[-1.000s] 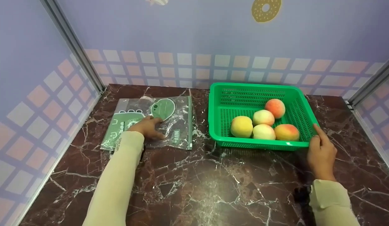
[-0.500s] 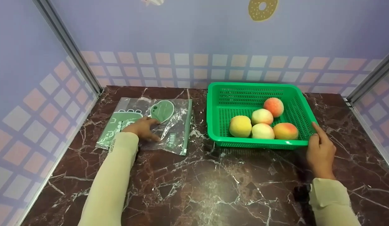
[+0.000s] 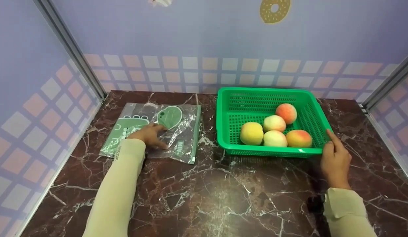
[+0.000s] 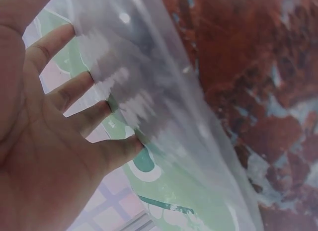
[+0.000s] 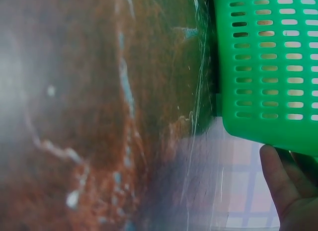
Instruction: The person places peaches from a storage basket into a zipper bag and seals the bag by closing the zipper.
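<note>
Marbled tabletop (image 3: 223,197), checkered wall (image 3: 171,69) behind. Five peaches (image 3: 275,123) in the green basket (image 3: 273,151) are shown by the head view — just slotted plastic from the right wrist. Spread fingertips of the left hand (image 3: 146,135) are rested on the clear bag (image 3: 179,133); the basket's near right corner is touched by the right hand (image 3: 336,163) — fingers straight, nothing clamped.

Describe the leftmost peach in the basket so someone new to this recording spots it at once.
On the dark marble table, find the green basket to the right of the clear bag. The leftmost peach lies toward its near left corner. It is yellow nearly all over, unlike the two pale peaches beside it and the two redder peaches.
</note>
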The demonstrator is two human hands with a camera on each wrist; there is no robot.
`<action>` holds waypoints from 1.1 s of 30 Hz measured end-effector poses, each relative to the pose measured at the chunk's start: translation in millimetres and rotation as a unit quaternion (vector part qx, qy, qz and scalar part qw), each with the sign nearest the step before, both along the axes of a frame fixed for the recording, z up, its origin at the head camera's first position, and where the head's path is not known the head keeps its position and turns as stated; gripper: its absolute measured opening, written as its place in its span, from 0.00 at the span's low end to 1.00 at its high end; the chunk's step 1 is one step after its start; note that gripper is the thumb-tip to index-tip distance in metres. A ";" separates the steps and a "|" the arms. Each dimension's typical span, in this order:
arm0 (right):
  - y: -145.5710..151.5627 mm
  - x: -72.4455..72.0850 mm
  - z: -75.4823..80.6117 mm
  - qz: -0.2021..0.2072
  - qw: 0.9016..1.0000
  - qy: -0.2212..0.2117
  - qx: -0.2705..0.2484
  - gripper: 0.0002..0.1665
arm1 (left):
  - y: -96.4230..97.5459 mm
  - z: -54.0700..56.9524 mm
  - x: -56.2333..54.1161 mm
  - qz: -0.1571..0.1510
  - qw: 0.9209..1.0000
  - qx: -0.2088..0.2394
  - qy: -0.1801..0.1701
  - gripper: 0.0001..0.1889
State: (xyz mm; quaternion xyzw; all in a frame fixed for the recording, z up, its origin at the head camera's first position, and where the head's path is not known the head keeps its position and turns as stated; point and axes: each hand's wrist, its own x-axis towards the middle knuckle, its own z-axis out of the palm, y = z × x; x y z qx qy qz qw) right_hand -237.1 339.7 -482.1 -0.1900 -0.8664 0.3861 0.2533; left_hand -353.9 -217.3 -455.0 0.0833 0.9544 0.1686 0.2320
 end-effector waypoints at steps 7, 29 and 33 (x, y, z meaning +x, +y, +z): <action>1.1 1.3 0.3 -0.003 1.000 -0.003 0.001 0.28 | 0.8 2.3 2.1 -0.006 1.000 0.002 0.000 0.46; 0.5 -1.3 -1.8 0.003 1.000 0.008 0.006 0.28 | 2.2 -1.6 -5.0 -0.023 0.999 0.005 0.038 0.42; 1.7 -1.4 -1.2 0.006 1.000 0.006 0.008 0.28 | 2.2 -5.0 -7.2 -0.024 0.998 0.007 0.050 0.41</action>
